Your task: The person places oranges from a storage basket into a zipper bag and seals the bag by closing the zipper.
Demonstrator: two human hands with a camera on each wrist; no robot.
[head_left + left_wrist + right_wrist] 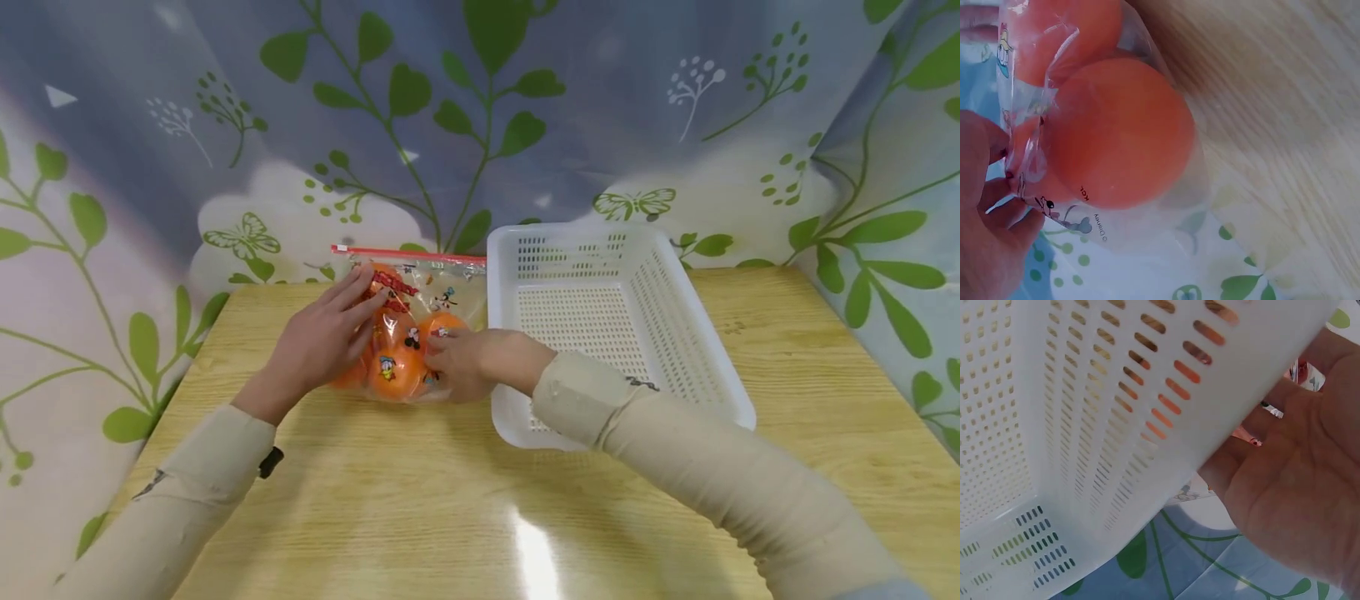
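Zip bag (pixel 408 333) of oranges (pixel 395 372) lay on table (pixel 420 500), still sealed, beside empty white basket (pixel 675 308); left hand (pixel 318 342) rested flat-fingered on it, right hand (pixel 468 360) pinched its near edge; unloading not begun

White perforated basket (pixel 675 333) sits right of centre on the pale wooden table (pixel 420 517), its near edge toward the frame's middle, and a leaf-and-butterfly printed cloth (pixel 225 125) fills the top.
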